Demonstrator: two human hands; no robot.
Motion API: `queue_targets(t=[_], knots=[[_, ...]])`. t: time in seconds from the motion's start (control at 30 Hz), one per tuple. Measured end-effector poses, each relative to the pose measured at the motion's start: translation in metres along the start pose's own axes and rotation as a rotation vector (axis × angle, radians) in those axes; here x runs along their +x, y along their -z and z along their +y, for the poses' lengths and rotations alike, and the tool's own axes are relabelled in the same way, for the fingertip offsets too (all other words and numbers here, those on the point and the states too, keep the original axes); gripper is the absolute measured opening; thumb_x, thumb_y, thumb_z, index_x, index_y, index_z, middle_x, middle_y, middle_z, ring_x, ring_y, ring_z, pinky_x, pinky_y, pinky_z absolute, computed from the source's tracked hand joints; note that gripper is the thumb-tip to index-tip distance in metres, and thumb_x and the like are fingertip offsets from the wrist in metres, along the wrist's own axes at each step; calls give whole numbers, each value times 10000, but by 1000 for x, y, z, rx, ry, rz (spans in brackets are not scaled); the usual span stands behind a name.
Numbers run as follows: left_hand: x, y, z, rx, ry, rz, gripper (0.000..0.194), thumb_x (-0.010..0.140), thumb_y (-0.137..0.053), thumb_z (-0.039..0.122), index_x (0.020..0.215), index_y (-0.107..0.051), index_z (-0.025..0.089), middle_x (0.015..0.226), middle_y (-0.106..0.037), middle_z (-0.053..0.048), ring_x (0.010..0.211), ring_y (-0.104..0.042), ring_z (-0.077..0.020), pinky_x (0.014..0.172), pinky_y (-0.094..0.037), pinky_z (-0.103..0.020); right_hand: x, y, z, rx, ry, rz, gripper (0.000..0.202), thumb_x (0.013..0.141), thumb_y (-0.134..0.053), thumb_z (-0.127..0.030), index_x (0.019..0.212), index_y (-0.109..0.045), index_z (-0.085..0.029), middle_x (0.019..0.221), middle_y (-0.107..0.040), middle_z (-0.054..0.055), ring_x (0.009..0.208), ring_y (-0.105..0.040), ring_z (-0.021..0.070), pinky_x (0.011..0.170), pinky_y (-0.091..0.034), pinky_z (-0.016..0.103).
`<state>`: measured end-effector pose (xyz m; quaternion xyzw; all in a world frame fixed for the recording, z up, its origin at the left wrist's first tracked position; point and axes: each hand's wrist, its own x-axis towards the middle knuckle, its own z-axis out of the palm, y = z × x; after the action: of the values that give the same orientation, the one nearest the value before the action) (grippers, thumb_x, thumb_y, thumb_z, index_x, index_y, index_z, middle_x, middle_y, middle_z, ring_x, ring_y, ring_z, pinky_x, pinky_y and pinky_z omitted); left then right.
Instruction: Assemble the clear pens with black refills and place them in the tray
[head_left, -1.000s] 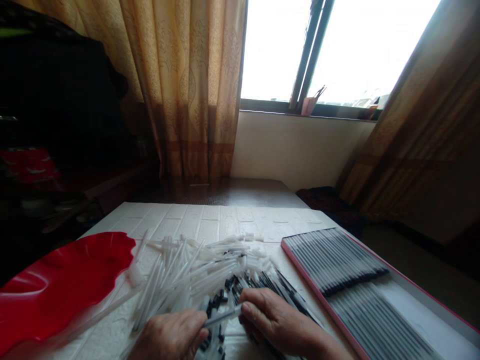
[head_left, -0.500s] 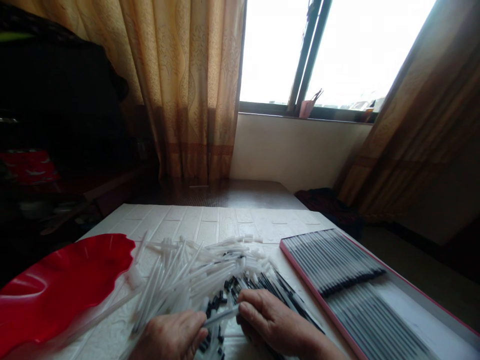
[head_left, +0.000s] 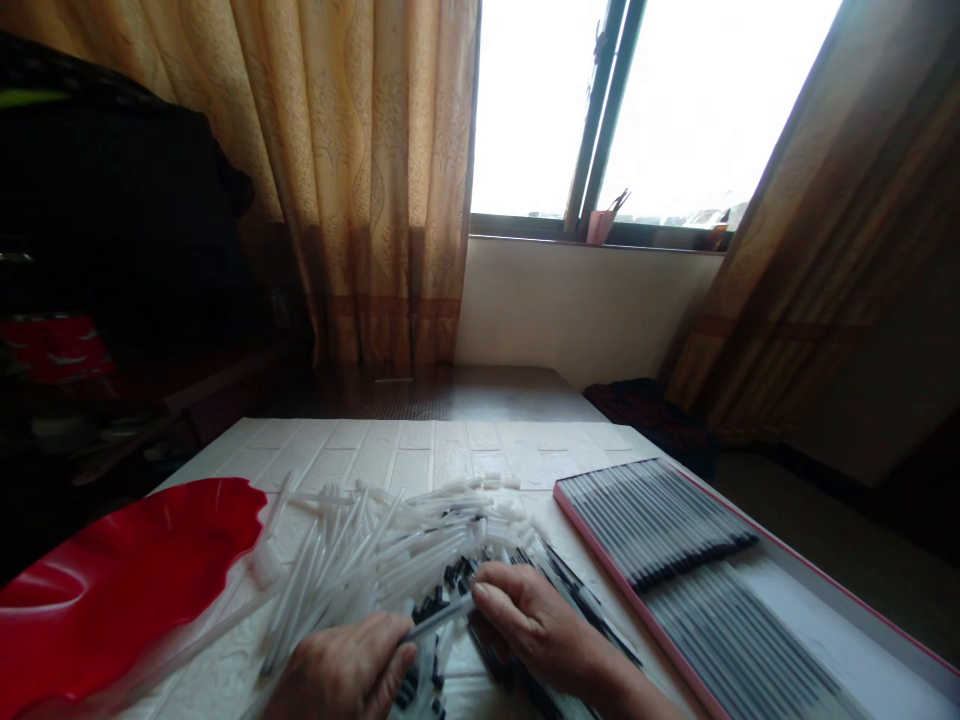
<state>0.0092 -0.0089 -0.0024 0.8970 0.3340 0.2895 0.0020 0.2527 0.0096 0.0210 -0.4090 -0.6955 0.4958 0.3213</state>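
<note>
A slim translucent pen (head_left: pixel 441 618) with a dark core spans the gap between my hands, slightly tilted up to the right. My left hand (head_left: pixel 345 665) pinches its left end between thumb and fingers. Around its other end, my right hand (head_left: pixel 534 625) is closed, thumb on top. Small black pen caps (head_left: pixel 429 606) lie scattered below and behind the pen. Beyond my hands spreads a loose pile of clear plastic pen barrels (head_left: pixel 330 560). Thin dark refills (head_left: pixel 574 590) lie beside and partly under my right hand, which hides some of them.
At right, a pink-edged shallow box (head_left: pixel 596 560) holds rows of pens (head_left: pixel 656 520). A red wavy-rimmed dish (head_left: pixel 150 560) stands at left. All rest on a white brick-patterned table cover (head_left: pixel 442 445). Behind are a dark surface (head_left: pixel 495 390), curtains and a window.
My view has shifted slightly, so the scene sits a little lower and further left. Both hands keep hold of the pen, with little change in their grip.
</note>
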Motion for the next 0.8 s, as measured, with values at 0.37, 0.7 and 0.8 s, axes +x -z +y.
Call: queue_targets(t=[0.37, 0.7, 0.8], knots=[[4, 7, -9, 138, -34, 226, 393, 1075, -353, 459, 1012, -672, 239, 847, -834, 11, 725, -808, -137, 658, -606, -114, 11, 10, 9, 244, 6, 279, 615, 796, -547, -801, 698, -527, -194, 592, -513, -47, 450, -398, 71, 444, -308, 205], [4, 5, -3, 130, -97, 140, 373, 1049, -409, 506, 1141, -649, 236, 964, -837, 6, 826, -807, -143, 740, -599, -112, 13, -5, -19, 404, 46, 347, 561, 727, -703, -727, 809, -633, -176, 714, -609, -7, 546, -566, 104, 447, -413, 183], [5, 6, -2, 131, -98, 190, 381, 1042, -415, 523, 1209, -609, 241, 971, -836, 12, 784, -808, -128, 704, -599, -102, -1, 23, -36, 370, 79, 416, 518, 770, -697, -685, 890, -650, -184, 841, -681, 32, 602, -617, 119, 483, -465, 200]])
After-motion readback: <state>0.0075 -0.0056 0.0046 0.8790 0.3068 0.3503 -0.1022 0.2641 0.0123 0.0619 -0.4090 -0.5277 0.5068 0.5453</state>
